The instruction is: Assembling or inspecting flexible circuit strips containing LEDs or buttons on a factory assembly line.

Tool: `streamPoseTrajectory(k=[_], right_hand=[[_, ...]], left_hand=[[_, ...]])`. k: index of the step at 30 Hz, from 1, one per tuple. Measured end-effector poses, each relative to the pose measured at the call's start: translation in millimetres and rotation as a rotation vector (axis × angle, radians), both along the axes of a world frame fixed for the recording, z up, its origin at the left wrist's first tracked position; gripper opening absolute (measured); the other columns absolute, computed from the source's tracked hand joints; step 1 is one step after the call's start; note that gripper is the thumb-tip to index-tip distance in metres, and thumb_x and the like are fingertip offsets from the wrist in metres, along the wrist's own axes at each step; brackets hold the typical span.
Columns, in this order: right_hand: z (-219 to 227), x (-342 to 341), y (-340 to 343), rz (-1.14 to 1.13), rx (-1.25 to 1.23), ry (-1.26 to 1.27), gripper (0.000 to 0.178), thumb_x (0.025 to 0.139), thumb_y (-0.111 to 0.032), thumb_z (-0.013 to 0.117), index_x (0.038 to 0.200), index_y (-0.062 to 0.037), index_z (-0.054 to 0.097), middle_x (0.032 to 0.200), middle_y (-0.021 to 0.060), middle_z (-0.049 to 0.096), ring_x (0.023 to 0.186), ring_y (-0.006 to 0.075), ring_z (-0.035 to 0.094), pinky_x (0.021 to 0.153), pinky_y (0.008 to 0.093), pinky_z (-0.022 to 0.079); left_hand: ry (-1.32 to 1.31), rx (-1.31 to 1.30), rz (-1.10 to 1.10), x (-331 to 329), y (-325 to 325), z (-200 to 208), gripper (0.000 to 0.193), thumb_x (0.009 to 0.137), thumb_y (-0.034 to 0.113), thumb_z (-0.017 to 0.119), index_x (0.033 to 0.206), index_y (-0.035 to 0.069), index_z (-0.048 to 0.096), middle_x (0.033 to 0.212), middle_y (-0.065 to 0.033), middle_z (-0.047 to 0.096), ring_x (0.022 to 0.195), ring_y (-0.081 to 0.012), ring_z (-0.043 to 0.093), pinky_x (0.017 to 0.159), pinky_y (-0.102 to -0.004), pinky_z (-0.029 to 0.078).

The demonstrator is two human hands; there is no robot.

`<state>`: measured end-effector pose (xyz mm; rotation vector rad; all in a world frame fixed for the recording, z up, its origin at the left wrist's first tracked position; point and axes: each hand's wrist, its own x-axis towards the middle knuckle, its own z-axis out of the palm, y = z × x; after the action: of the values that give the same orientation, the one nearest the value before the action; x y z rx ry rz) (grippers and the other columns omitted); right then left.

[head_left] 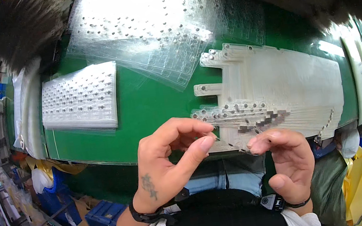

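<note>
Pale sheets [287, 73] lie in a fan just past the left hand [163, 150], its grip narrow, on what I can't tell, and the right hand [292, 155], its grip wide, so spreading looks done, but what's left is unclear.

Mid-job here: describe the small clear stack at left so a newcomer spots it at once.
On the green tabletop, look left, beyond the left hand. There lies a small, dark-dotted stack of clear sheets. Unlike the larger overlapping sheets farther back, it forms one squared block.
</note>
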<state>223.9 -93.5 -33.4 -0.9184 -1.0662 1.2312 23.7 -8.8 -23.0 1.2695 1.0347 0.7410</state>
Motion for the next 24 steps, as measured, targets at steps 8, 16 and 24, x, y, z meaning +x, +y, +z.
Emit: streamPoseTrajectory(k=[8,16,24], right_hand=[[1,-3,-4,-0.027,-0.032,0.072,0.053,0.080,-0.004,0.069,0.127,0.0066,0.047,0.113,0.0204,0.059,0.110,0.0278,0.058,0.101,0.0405,0.040],[-5,-3,6,-0.248,-0.015,-0.552,0.058,0.081,-0.002,0.069,0.133,0.0053,0.045,0.122,0.0194,0.062,0.113,0.0234,0.059,0.100,0.0348,0.043],[0,-11,15,-0.181,-0.183,-0.058,0.056,0.083,0.002,0.066,0.134,0.0033,0.044,0.110,0.0105,0.057,0.103,0.0175,0.057,0.096,0.0315,0.044]], left_hand=[[-0.103,-0.072,0.044,-4,-1,-6,0.011,0.087,0.004,0.068,0.097,-0.001,0.065,0.087,-0.0032,0.067,0.072,-0.0063,0.062,0.066,-0.0190,0.049],[-0.112,0.101,-0.004,-9,-2,-1,0.006,0.082,0.004,0.069,0.085,0.002,0.064,0.092,-0.0074,0.067,0.077,-0.0084,0.057,0.064,-0.0206,0.043],[-0.086,0.136,-0.056,-11,-3,6,0.006,0.082,0.005,0.070,0.083,0.003,0.065,0.090,-0.0074,0.067,0.077,-0.0102,0.058,0.064,-0.0222,0.043]])
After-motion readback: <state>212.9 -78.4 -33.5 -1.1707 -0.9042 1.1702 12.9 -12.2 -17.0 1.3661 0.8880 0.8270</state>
